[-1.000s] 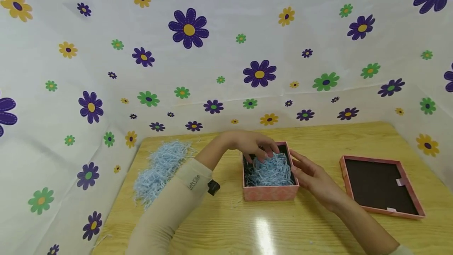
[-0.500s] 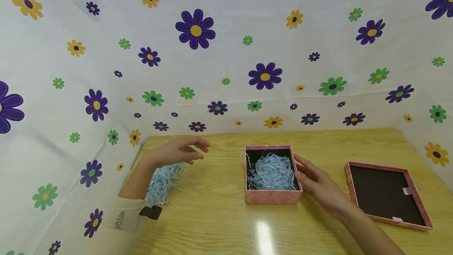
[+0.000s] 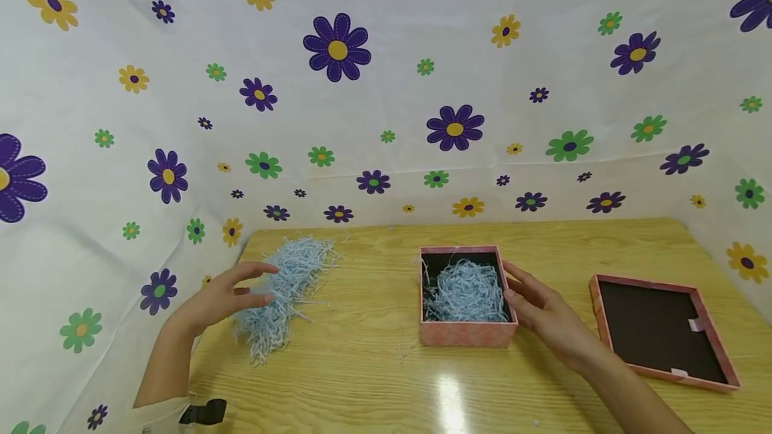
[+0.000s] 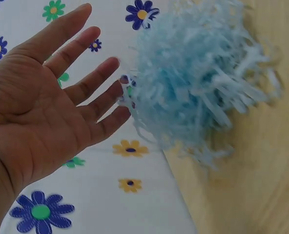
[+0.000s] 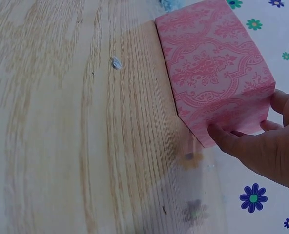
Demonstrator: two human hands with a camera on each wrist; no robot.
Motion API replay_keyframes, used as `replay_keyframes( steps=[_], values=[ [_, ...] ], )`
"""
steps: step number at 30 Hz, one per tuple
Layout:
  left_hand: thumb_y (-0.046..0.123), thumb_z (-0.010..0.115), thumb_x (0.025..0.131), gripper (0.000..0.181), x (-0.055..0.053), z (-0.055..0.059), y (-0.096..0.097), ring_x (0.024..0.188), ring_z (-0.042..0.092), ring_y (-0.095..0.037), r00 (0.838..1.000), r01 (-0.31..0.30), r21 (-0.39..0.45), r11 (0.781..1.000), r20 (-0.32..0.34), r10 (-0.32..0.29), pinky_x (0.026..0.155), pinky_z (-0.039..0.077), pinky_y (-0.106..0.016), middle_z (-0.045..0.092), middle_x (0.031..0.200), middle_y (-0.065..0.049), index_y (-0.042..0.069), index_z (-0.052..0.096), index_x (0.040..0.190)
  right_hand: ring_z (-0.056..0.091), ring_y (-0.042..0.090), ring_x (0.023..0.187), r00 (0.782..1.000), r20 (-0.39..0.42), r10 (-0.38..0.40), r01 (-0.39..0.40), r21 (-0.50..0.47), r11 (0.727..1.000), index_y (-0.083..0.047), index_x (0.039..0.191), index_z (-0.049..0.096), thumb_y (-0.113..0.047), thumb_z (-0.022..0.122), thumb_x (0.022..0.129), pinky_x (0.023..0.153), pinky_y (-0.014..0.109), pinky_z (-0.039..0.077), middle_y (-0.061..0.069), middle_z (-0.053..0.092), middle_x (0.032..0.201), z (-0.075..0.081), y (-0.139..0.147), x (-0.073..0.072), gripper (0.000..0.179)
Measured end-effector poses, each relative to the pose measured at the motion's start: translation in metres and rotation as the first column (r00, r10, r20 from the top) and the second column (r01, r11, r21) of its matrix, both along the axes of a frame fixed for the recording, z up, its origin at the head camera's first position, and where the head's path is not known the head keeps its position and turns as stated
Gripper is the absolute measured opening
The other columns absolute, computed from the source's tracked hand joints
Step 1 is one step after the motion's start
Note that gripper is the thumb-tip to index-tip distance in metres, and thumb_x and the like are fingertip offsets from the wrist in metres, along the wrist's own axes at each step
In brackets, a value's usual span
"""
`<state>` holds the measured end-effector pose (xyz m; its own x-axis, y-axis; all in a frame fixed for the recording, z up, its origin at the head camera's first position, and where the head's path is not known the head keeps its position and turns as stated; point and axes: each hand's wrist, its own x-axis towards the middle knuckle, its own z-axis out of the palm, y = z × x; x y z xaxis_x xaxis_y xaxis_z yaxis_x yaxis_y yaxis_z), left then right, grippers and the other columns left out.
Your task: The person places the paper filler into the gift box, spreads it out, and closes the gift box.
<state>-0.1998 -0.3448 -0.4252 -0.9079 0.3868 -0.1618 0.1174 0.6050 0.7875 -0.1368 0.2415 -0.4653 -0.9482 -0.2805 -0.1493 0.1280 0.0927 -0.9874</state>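
Note:
A loose pile of light blue shredded paper (image 3: 298, 270) lies on the left of the table. At its left edge is my left hand (image 3: 220, 297), its fingers spread and holding nothing; the left wrist view shows the bare palm facing the blue strips. A pink patterned box (image 3: 467, 335) with a black inside stands right of centre, with more blue shredded paper (image 3: 467, 292) heaped in it. My right hand (image 3: 545, 317) rests against the box's right side, fingertips and thumb touching the wall. In the right wrist view this hand (image 5: 276, 141) touches the pink side.
A pink-edged lid (image 3: 660, 330) lies on the right with its black inside up and small white tabs. The wooden table (image 3: 374, 380) meets a white flowered cloth (image 3: 374, 119) at the back and sides. Stray paper shreds dot the wood.
My left hand has come out of the box and moved left to the pile of shredded paper. The right hand stays at the box's side. The view has shifted slightly.

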Motion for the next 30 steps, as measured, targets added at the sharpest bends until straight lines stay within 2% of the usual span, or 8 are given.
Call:
replay_keyframes(
  steps=[2, 4, 12, 19, 22, 26, 28, 30],
  values=[
    [0.032, 0.076, 0.099, 0.058, 0.005, -0.006, -0.005, 0.156, 0.020, -0.049, 1.000, -0.005, 0.001, 1.000, -0.007, 0.005, 0.116, 0.019, -0.080, 0.029, 0.171, -0.015, 0.014, 0.055, 0.150, 0.032, 0.051, 0.152, 1.000, 0.000, 0.000, 0.000, -0.002, 1.000, -0.021, 0.171, 0.017, -0.030, 0.051, 0.113, 0.108, 0.038, 0.052, 0.030, 0.022, 0.170, 0.000, 0.000, 0.000, 0.068],
    [0.032, 0.077, 0.098, 0.055, 0.009, -0.012, -0.008, 0.157, 0.015, -0.051, 1.000, 0.003, -0.018, 1.000, -0.015, -0.003, 0.113, 0.017, -0.083, 0.024, 0.172, -0.017, 0.015, 0.058, 0.148, 0.032, 0.051, 0.152, 1.000, -0.003, 0.000, 0.000, -0.001, 1.000, -0.021, 0.171, 0.016, -0.030, 0.051, 0.113, 0.108, 0.038, 0.052, 0.031, 0.022, 0.170, 0.000, 0.000, 0.000, 0.068],
    [0.029, 0.083, 0.092, 0.053, 0.022, -0.033, 0.002, 0.153, 0.020, -0.056, 0.998, 0.049, -0.077, 0.996, -0.032, -0.052, 0.110, 0.031, -0.079, 0.032, 0.167, -0.024, 0.019, 0.066, 0.142, 0.033, 0.051, 0.152, 1.000, 0.002, 0.000, 0.000, -0.001, 1.000, -0.021, 0.171, 0.016, -0.030, 0.051, 0.113, 0.107, 0.038, 0.052, 0.030, 0.021, 0.170, 0.000, 0.000, -0.001, 0.069],
    [0.023, 0.088, 0.087, 0.058, 0.023, -0.048, 0.008, 0.145, 0.032, -0.063, 0.988, 0.060, -0.232, 0.971, -0.123, -0.091, 0.105, 0.041, -0.075, 0.040, 0.158, -0.032, 0.014, 0.066, 0.141, 0.032, 0.050, 0.152, 1.000, 0.020, 0.004, -0.004, 0.002, 1.000, -0.022, 0.172, 0.015, -0.031, 0.052, 0.113, 0.109, 0.038, 0.051, 0.030, 0.021, 0.170, -0.001, -0.001, 0.000, 0.070],
    [0.013, 0.085, 0.088, 0.048, 0.022, -0.052, 0.007, 0.137, 0.048, -0.056, 0.977, 0.073, -0.261, 0.963, -0.174, -0.121, 0.104, 0.048, -0.067, 0.054, 0.147, -0.025, 0.014, 0.070, 0.134, 0.032, 0.050, 0.152, 1.000, 0.019, 0.001, -0.001, 0.004, 1.000, -0.022, 0.171, 0.015, -0.031, 0.052, 0.113, 0.109, 0.039, 0.051, 0.030, 0.021, 0.170, -0.001, -0.001, 0.000, 0.070],
    [0.000, 0.079, 0.089, 0.041, 0.019, -0.054, 0.003, 0.122, 0.063, -0.038, 0.955, 0.115, -0.264, 0.958, -0.236, -0.180, 0.098, 0.056, -0.048, 0.067, 0.129, -0.007, 0.016, 0.073, 0.127, 0.032, 0.051, 0.152, 1.000, 0.017, 0.000, 0.000, 0.011, 1.000, -0.022, 0.172, 0.015, -0.031, 0.052, 0.113, 0.109, 0.040, 0.051, 0.030, 0.021, 0.170, 0.000, 0.000, -0.001, 0.070],
    [-0.003, 0.077, 0.090, 0.041, 0.018, -0.053, 0.001, 0.118, 0.066, -0.034, 0.951, 0.119, -0.253, 0.960, -0.248, -0.183, 0.097, 0.057, -0.044, 0.069, 0.125, -0.002, 0.018, 0.073, 0.126, 0.032, 0.051, 0.152, 1.000, 0.017, 0.002, -0.002, 0.015, 1.000, -0.022, 0.172, 0.015, -0.031, 0.052, 0.113, 0.109, 0.040, 0.051, 0.030, 0.021, 0.170, 0.000, 0.000, -0.001, 0.071],
    [-0.003, 0.077, 0.090, 0.043, 0.019, -0.050, -0.001, 0.121, 0.065, -0.033, 0.958, 0.102, -0.236, 0.966, -0.238, -0.160, 0.098, 0.057, -0.041, 0.070, 0.126, 0.001, 0.021, 0.073, 0.126, 0.032, 0.051, 0.152, 1.000, 0.017, 0.005, -0.005, 0.012, 1.000, -0.022, 0.172, 0.014, -0.031, 0.052, 0.113, 0.109, 0.040, 0.051, 0.030, 0.020, 0.170, 0.000, 0.000, -0.001, 0.071]
  ],
)
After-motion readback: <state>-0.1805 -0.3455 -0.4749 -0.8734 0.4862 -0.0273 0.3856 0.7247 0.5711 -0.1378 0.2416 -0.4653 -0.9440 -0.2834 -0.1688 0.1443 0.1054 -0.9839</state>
